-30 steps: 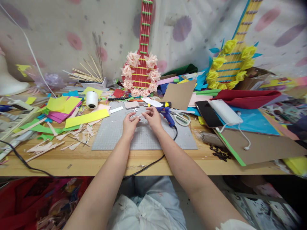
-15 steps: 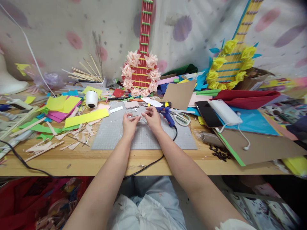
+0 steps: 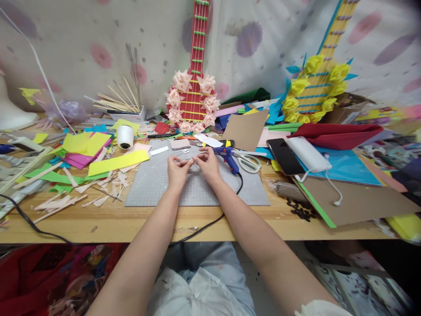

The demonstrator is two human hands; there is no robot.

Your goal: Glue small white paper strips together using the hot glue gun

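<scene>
Above the grey cutting mat (image 3: pixel 151 191), my left hand (image 3: pixel 177 173) is closed in a pinch, thumb against fingers. My right hand (image 3: pixel 208 164) is pinched too, its fingertips nearly meeting the left ones. Between them runs a thin, pale wire-like piece (image 3: pixel 182 159), too fine to make out its exact kind. Just beyond my fingers lie small white strips (image 3: pixel 184 151) and a pinkish-grey flat pad (image 3: pixel 180 144). Right of my right hand rests a blue glue gun (image 3: pixel 228 159), with white-handled scissors (image 3: pixel 250 163) beside it.
A red paper guitar (image 3: pixel 194 101) with pink flowers and a yellow one (image 3: pixel 315 92) lean at the back. Paper scraps (image 3: pixel 115 186) and a thread spool (image 3: pixel 125 137) lie left. A phone (image 3: pixel 285 156) and power bank (image 3: pixel 309 153) lie right. A black cord (image 3: pixel 200 229) crosses the table edge.
My hands have moved very slightly closer together, fingertips now almost touching around the thin piece. The rest of the table looks the same.
</scene>
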